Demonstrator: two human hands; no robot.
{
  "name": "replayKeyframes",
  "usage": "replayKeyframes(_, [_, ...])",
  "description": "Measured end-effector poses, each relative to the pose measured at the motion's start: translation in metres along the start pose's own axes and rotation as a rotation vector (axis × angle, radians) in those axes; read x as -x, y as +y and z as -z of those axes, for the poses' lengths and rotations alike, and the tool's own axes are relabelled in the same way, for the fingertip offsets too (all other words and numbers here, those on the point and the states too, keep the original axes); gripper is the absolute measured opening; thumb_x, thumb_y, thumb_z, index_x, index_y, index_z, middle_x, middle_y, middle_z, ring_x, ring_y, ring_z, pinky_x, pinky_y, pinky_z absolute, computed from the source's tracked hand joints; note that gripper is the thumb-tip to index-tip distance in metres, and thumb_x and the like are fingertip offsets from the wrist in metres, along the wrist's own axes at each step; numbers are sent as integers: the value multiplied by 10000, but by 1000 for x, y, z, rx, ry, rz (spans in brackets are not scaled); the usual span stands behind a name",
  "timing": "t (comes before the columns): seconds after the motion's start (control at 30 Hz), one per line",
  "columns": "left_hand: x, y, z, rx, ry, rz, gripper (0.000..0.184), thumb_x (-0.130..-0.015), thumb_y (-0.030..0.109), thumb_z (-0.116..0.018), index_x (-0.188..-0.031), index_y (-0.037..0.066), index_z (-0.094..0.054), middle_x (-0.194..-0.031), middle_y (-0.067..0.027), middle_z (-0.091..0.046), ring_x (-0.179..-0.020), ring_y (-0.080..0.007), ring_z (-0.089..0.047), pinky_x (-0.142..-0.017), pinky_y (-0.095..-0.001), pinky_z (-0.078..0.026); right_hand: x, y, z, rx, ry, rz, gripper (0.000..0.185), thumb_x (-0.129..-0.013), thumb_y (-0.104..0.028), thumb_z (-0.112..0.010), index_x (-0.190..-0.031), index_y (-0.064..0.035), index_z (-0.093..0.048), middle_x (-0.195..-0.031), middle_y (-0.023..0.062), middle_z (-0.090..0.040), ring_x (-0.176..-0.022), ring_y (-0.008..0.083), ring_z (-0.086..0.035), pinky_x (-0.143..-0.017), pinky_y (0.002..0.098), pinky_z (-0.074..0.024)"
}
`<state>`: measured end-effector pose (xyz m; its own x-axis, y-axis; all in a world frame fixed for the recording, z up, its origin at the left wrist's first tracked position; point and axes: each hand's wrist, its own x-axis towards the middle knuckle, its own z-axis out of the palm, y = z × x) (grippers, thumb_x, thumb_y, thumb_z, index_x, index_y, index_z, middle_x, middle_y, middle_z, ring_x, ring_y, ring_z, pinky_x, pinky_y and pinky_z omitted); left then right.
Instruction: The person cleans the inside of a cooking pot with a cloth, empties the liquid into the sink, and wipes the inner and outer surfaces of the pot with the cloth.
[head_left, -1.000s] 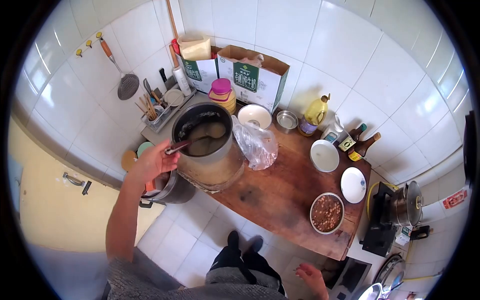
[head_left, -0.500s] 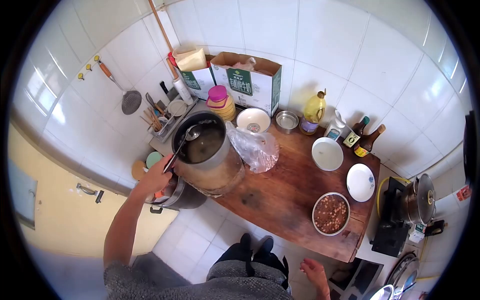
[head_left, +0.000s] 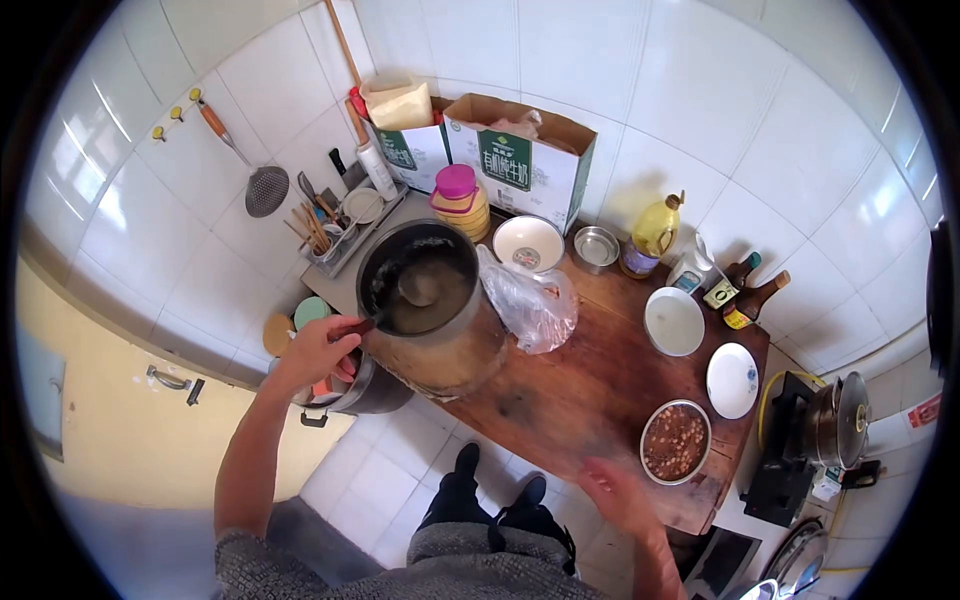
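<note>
My left hand (head_left: 322, 352) is closed round the dark handle of a ladle (head_left: 362, 327) at the near left rim of a deep metal pot (head_left: 420, 236). Its bowl is down in the murky liquid inside, a rounded shape just showing. A clear plastic bag (head_left: 530, 300) with something reddish in it lies against the pot's right side. My right hand (head_left: 618, 492), blurred by motion, hangs open over the table's front edge with nothing visible in it. Nearest to it stands a round bowl of brown beans or nuts in liquid (head_left: 676, 442).
On the wooden table (head_left: 590, 390) are a white bowl (head_left: 674, 321), an oval plate (head_left: 732, 380), a patterned bowl (head_left: 528, 244), an oil bottle (head_left: 654, 235) and dark bottles. Cartons (head_left: 520, 165) stand behind the pink-lidded jar (head_left: 460, 203). A stove (head_left: 785, 465) is at right.
The ladle's bowl has sunk from above the pot into the liquid. My right hand has risen and moved left to the table edge. The view has shifted slightly.
</note>
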<state>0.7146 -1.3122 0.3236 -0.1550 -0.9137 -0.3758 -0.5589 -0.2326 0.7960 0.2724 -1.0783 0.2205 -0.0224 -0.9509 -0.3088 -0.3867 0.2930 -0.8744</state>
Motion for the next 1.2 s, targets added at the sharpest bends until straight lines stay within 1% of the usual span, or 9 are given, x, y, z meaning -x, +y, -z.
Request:
replayKeyframes(0.13, [-6, -9, 33, -9, 7, 37, 367, -999, 186, -606, -1276, -55, -601, -930, -93, -684, -644, -127, -659, -590, -286, -591, -15, -91, 10, 6, -85, 109, 376, -952, -168, -682, -1268, 29, -630, -1135, 159, -717, -989, 217, -709, -863, 356, -572])
replayKeyframes(0.27, [-25, -57, 70, 136, -65, 86, 433, -1038, 307, -555, -1288, -43, -595, -1064, -128, -692, -735, -171, -713, -650, -275, -604, -22, -93, 11, -778, -42, 133, 400, -967, -178, -658, -1278, 68, -603, -1130, 195, -706, -1012, 257, -703, -892, 400, -565])
replayKeyframes(0.37, [-52, -80, 83, 252, 72, 122, 422, -1034, 338, -568, -1252, -20, -615, -1129, -122, -692, -812, -152, -676, -661, -275, -590, -54, -26, -30, -429, 247, -137, 387, -974, -239, -660, -1228, 52, -650, -1079, 172, -726, -964, 242, -710, -855, 382, -564])
replayKeyframes(0.43, [-78, -93, 88, 247, 78, 73, 411, -1034, 327, -571, -1248, -21, -616, -1112, -114, -689, -797, -147, -663, -664, -280, -591, -58, -11, -75, 527, 477, -101, 268, -971, -173, -644, -1179, -18, -713, -1027, 132, -761, -892, 186, -721, -838, 327, -550])
replayKeyframes(0.6, [-156, -92, 83, 29, 150, -219, 351, -1027, 286, -594, -1243, 12, -627, -1036, -72, -667, -766, -115, -621, -609, -265, -568, -103, -69, -144, -292, 312, -147, 334, -1004, -183, -625, -1268, 20, -655, -1034, 70, -728, -914, 115, -655, -819, 271, -545])
replayKeyframes(0.67, [-188, -83, 76, -44, 109, -298, 348, -1020, 275, -609, -1261, 25, -633, -968, -46, -664, -750, -96, -610, -587, -241, -550, -140, -96, -165, -522, 272, -95, 391, -988, -235, -619, -1289, 15, -633, -1114, 162, -724, -1003, 186, -677, -872, 334, -536])
replayKeyframes(0.9, [-233, -57, 78, -168, -30, -301, 301, -976, 166, -659, -1238, 19, -670, -957, -21, -677, -760, -75, -620, -584, -225, -530, -208, -141, -207, -503, 513, 66, 391, -950, -187, -625, -1264, 45, -623, -1065, 219, -707, -943, 317, -699, -839, 377, -546])
replayKeyframes(1.0, [-227, -46, 75, -156, -67, -234, 288, -966, 156, -668, -1220, 19, -676, -975, -17, -683, -764, -70, -630, -591, -217, -522, -216, -136, -216, -514, 474, 22, 381, -977, -181, -612, -1293, 33, -610, -1084, 152, -718, -934, 176, -671, -824, 325, -536])
replayKeyframes(1.2, [-237, -57, 78, -156, -68, -224, 302, -935, 122, -695, -1197, -26, -669, -916, -32, -666, -740, -89, -608, -569, -253, -522, -209, -144, -215, -482, 532, 88, 370, -955, -185, -638, -1250, 38, -628, -1003, 170, -693, -896, 211, -664, -795, 355, -527])
